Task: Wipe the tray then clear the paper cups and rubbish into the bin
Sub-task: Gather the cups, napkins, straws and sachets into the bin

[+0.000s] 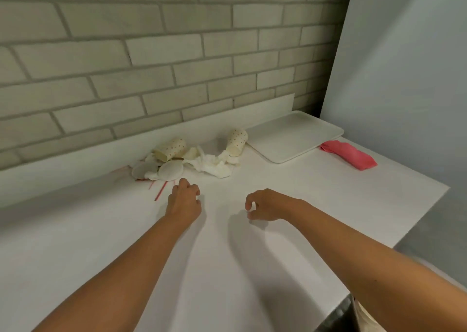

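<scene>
Head view: both hands are empty, with fingers loosely curled, at the middle of the white desk (278, 243). The left hand (184, 200) lies just below the rubbish heap; the right hand (267, 205) is well apart from it. Nothing lies between the hands and the heap. Left of centre, a dotted paper cup (171, 148) lies on its side above two white lids (170, 170), beside crumpled napkins (214, 166) and red straws (160, 191). A second dotted cup (237, 142) tilts at the napkins' right end. The white tray (295, 135) sits upper right against the brick wall (151, 53), with a folded pink cloth (348, 154) at its right edge.
</scene>
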A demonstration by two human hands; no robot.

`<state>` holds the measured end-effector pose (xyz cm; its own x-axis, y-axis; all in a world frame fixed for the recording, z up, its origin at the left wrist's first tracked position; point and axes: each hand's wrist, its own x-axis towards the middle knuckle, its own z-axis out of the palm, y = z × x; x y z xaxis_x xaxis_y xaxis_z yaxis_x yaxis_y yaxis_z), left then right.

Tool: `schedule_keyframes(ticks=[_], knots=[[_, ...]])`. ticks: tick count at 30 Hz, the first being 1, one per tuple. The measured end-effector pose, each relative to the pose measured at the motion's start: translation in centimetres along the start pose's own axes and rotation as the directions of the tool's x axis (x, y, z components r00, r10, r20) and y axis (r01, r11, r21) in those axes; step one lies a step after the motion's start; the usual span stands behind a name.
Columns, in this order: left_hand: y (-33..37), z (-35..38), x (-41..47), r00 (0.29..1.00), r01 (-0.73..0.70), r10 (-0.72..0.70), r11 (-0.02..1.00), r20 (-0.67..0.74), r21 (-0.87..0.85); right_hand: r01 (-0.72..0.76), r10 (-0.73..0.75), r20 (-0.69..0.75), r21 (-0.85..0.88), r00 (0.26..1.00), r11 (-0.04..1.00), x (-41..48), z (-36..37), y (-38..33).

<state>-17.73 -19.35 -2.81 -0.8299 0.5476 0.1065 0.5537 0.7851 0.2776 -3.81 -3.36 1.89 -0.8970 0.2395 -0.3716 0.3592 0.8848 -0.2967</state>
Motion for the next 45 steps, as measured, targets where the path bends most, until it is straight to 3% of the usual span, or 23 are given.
schedule_keyframes(ticks=[12, 16, 23, 30, 34, 37, 41, 43, 45], knots=[[-6.0, -1.2, 5.5, 0.987, 0.141, -0.147, 0.985, -0.057, -0.103, 0.058, -0.058, 0.005, -0.038, 0.998, 0.998, 6.4, -0.7, -3.8], [-5.9, -0.9, 6.7, 0.980, 0.173, -0.183, 0.977, -0.077, -0.122, 0.107, -0.110, -0.095, -0.036, 0.989, 0.994, 9.1, -1.7, -3.9], [-5.4, -0.3, 9.7, 0.969, 0.130, -0.179, 0.956, -0.173, -0.261, 0.066, -0.074, -0.359, -0.036, 0.931, 0.997, 15.1, -2.5, -4.5], [-4.9, -0.2, 11.0, 0.961, 0.007, -0.112, 0.926, -0.254, -0.378, -0.011, -0.016, -0.284, -0.092, 0.959, 0.996, 18.7, -1.5, -4.8], [-4.4, -0.6, 10.8, 0.943, -0.019, -0.147, 0.873, -0.299, -0.487, 0.013, 0.016, -0.267, 0.107, 0.964, 0.994, 18.2, -3.4, -5.1], [-3.6, -0.9, 10.4, 0.926, -0.033, -0.194, 0.812, -0.324, -0.582, 0.080, 0.004, -0.267, 0.302, 0.964, 0.950, 17.1, -5.7, -5.2], [-2.2, -1.6, 10.1, 0.932, -0.050, -0.228, 0.688, -0.281, -0.724, 0.240, -0.093, -0.261, 0.618, 0.961, 0.749, 15.4, -7.7, -5.7], [-1.2, -2.1, 10.0, 0.972, -0.008, -0.194, 0.529, -0.131, -0.849, 0.324, -0.141, -0.303, 0.732, 0.943, 0.599, 15.3, -7.6, -6.2], [-0.1, -2.6, 9.9, 0.989, 0.112, -0.121, 0.273, 0.081, -0.955, 0.381, -0.183, -0.335, 0.771, 0.924, 0.510, 15.6, -6.7, -6.8]])
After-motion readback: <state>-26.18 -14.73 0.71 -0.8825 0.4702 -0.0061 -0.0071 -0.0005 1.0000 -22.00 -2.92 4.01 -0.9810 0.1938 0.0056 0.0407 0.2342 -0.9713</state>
